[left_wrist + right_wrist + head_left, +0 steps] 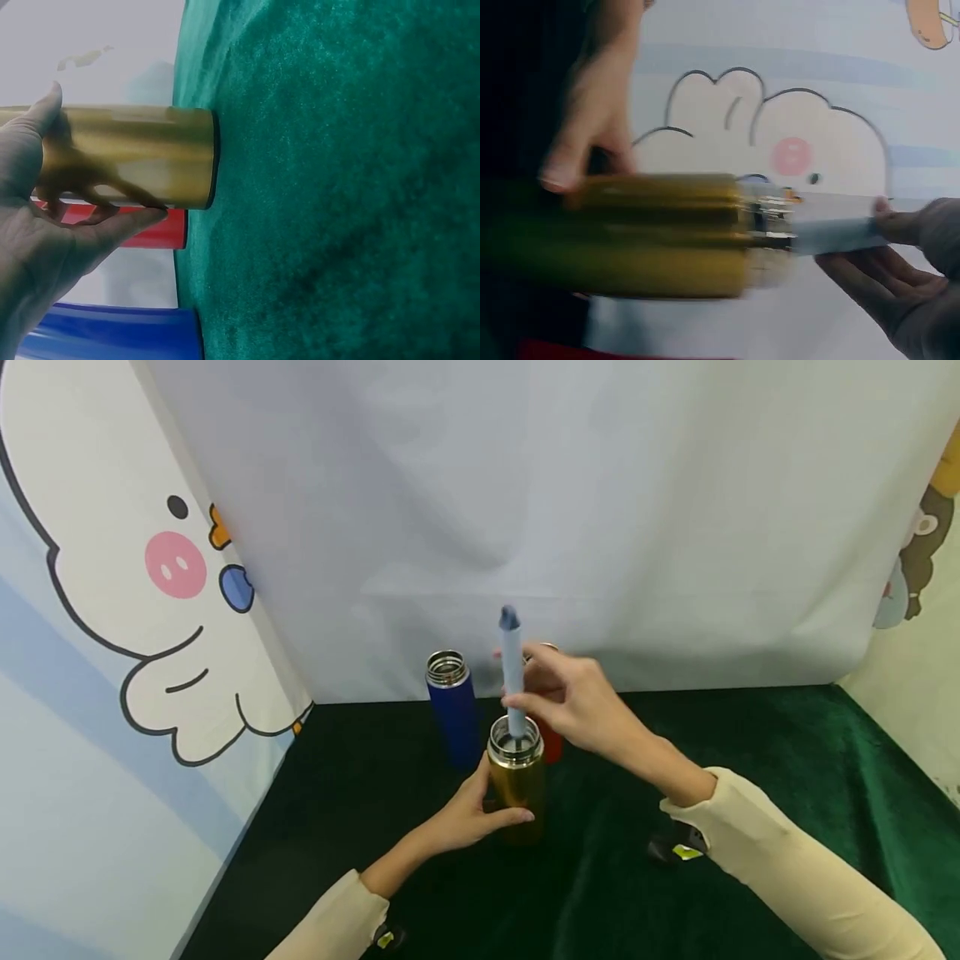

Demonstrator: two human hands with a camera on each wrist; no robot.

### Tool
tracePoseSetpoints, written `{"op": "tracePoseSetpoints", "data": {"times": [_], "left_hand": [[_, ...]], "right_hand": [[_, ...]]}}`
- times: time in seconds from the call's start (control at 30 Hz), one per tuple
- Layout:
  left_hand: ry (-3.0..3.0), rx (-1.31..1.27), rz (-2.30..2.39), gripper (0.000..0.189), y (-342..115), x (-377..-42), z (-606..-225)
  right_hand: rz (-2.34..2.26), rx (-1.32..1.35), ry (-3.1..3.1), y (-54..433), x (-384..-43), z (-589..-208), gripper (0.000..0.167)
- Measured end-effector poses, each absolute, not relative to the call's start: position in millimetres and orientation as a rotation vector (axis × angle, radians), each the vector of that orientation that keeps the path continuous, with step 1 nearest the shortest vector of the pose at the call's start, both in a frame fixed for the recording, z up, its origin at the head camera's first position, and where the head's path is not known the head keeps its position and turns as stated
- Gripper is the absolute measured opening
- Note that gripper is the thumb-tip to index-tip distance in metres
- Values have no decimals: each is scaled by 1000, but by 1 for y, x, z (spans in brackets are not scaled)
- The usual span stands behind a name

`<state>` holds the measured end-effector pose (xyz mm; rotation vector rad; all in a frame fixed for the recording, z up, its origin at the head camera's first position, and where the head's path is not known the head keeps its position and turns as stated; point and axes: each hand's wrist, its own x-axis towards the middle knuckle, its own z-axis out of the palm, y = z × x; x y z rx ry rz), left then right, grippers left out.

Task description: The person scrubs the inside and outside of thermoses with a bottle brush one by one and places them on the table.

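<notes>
**Left hand (474, 814) on gold bottle (516, 789); right hand (573, 700) on pale blue tube (513, 664)**

We observe the left hand gripping the side of the gold bottle, thumb and fingers spread to the bottle's width and wrapped partway round its body. The right hand is nearly closed, pinching the tube between thumb and fingers. We see the tube held close to upright, its lower end at the bottle's open steel mouth; how deep it sits, we cannot tell. The gold bottle stands upright on the green cloth (765, 760).

Behind it we note two further bottles. The blue bottle (454, 718) stands to the left, its steel neck uncovered. The red bottle (553, 743) stands to the right, partly hidden by the right hand and the gold bottle.

Beyond the cloth hangs a pale backdrop (615, 510), with a cartoon figure (90, 510) at the left.
</notes>
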<state>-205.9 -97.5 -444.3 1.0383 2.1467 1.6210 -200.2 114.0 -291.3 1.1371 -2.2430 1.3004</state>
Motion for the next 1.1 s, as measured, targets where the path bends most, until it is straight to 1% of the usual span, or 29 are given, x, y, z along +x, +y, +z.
{"op": "tracePoseSetpoints", "data": {"times": [0.1, 0.17, 0.3, 0.57, 0.87, 1.1], "left_hand": [[2124, 1059, 1626, 107, -97, -205, -445], [2118, 1061, 1638, 109, -99, -204, -446], [2101, 1071, 1644, 109, -101, -205, -448], [2121, 1027, 1627, 104, -100, -207, -443], [2139, 1016, 1594, 106, -99, -210, -443], [2170, 1028, 1576, 106, -99, -211, -446]], "right_hand": [[1223, 1181, -2319, 114, -201, -314, 46], [1198, 1206, -2317, 111, -201, -325, 48], [1260, 1200, -2287, 112, -199, -331, 50], [1441, 1215, -2188, 120, -195, -321, 46], [1437, 1055, -2015, 125, -192, -293, 53], [1501, 908, -1979, 126, -189, -291, 54]]}}
